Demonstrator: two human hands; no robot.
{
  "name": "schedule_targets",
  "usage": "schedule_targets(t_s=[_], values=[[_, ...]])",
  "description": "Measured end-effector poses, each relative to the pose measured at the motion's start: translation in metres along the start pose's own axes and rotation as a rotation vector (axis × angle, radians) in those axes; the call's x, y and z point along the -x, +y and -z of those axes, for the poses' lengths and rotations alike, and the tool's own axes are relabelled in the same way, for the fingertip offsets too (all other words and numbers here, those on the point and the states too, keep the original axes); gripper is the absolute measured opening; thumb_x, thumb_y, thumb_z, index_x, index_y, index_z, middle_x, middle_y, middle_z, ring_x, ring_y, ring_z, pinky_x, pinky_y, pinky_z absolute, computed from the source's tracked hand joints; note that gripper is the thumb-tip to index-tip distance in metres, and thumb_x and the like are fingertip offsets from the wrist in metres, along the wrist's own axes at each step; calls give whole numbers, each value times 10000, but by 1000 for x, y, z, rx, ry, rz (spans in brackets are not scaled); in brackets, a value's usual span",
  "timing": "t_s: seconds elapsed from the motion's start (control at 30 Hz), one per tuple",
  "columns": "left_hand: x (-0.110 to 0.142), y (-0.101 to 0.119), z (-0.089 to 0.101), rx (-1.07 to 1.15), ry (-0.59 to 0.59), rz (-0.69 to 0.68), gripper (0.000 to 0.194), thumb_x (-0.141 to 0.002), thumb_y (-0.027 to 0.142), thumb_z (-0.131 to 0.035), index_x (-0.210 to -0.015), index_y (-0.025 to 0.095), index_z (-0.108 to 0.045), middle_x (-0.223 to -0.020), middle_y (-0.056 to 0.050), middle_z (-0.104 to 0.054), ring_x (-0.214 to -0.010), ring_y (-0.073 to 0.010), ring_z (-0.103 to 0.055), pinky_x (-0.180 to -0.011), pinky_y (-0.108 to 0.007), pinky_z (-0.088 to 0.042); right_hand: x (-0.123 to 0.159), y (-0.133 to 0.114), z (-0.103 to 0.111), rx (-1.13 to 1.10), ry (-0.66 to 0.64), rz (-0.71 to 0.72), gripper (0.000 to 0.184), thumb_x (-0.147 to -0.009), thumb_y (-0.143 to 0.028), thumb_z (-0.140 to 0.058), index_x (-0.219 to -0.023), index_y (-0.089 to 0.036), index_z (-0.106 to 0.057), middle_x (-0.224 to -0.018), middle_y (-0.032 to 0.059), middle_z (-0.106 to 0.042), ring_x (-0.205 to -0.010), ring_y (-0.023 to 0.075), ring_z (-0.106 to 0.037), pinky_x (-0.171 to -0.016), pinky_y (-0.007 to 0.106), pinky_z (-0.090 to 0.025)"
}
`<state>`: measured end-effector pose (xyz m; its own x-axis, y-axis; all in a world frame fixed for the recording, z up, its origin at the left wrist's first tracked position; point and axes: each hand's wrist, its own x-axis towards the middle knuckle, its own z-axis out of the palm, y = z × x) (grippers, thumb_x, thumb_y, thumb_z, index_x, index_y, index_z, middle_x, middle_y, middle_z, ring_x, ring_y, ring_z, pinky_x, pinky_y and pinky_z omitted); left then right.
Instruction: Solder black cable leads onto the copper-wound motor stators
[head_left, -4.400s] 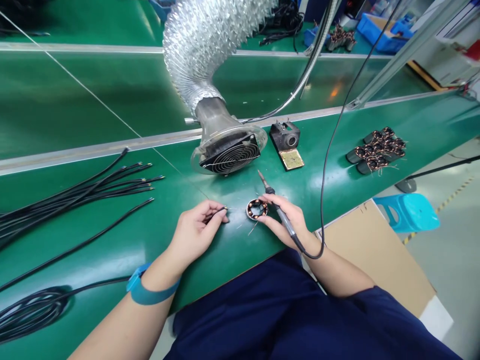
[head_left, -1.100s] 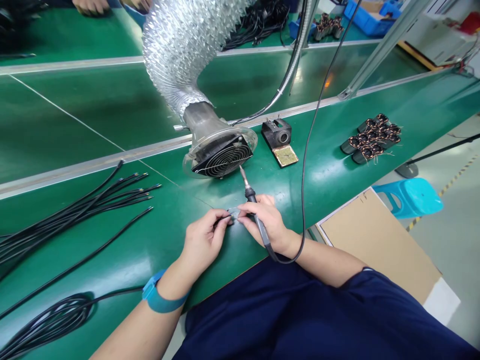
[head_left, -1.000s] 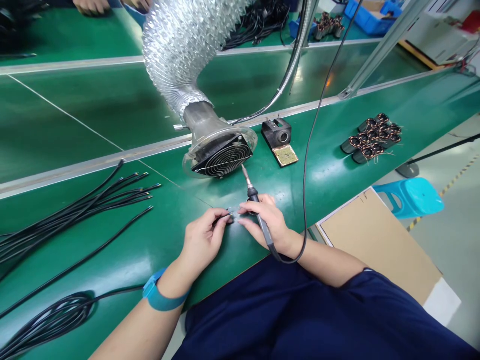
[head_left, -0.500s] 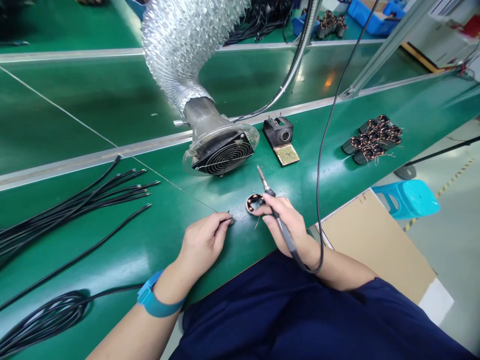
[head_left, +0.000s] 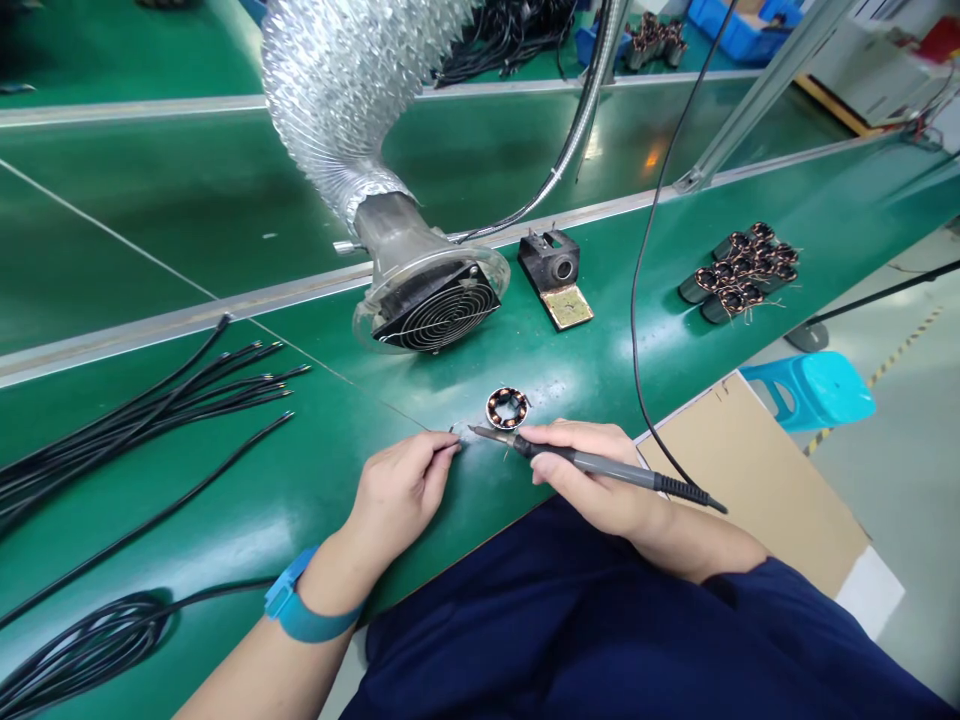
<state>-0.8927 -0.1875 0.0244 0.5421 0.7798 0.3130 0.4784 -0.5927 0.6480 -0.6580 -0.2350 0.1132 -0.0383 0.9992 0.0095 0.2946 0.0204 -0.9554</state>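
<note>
Burn risk
Left hand (head_left: 401,490) pinching a thin dark wire end (head_left: 453,429); round copper-wound ring (head_left: 494,411) on the green desk (head_left: 600,355), just beyond the grey-handled soldering iron (head_left: 616,468) — should the right hand (head_left: 600,497) clamped round it slip, the tip (head_left: 475,430) could scorch skin or the ring.

Burying most of a thin dark lead (head_left: 453,430) inside the left grip (head_left: 405,490), hiding the pinched length. Leaving contact or gap between that lead and the soldering iron (head_left: 611,467) too small to judge. Covering part of the iron's handle with the right grip (head_left: 609,506). Losing the coiled black cable (head_left: 109,632) behind a teal wristband (head_left: 319,622) and past the left edge. Cropping the silver duct (head_left: 337,100) at the top; blurring a dark shape (head_left: 19,40), upper left, beyond naming.
</note>
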Motion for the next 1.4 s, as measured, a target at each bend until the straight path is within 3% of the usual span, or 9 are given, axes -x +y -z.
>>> schedule_targets(t_s=[0.2,0.4,1.13,1.4], values=[[1,-1,0,1,1,1,73,-965,153,-606,-1034,163,-629,-840,-24,-734,-683,-117,-682,-657,-206,-511,1,4,-2,-16,28,-131,216,-905,-257,-715,-1105,-184,-754,-712,-12,-769,-587,112,-715,-668,237,-616],[1,0,0,2,-1,6,77,-961,148,-610,-1034,159,-635,-835,-25,-732,-678,-113,-678,-652,-203,-511,1,9,-7,-54,19,-176,251,-910,-313,-721,-1123,-183,-752,-714,-12,-778,-614,120,-734,-694,234,-631],[2,1,1,5,-4,9,76,-960,160,-610,-1029,175,-638,-835,-28,-745,-682,-133,-702,-660,-225,-544,3,11,-9,-98,38,-158,232,-902,-278,-728,-1110,-178,-746,-705,-15,-780,-610,118,-741,-660,212,-632],[2,0,2,8,-7,4,80,-953,149,-619,-1027,170,-638,-848,-32,-749,-702,-133,-710,-673,-217,-547,5,11,-5,-45,52,-142,239,-928,-312,-693,-1128,-190,-741,-725,-4,-784,-643,142,-749,-678,264,-645]])
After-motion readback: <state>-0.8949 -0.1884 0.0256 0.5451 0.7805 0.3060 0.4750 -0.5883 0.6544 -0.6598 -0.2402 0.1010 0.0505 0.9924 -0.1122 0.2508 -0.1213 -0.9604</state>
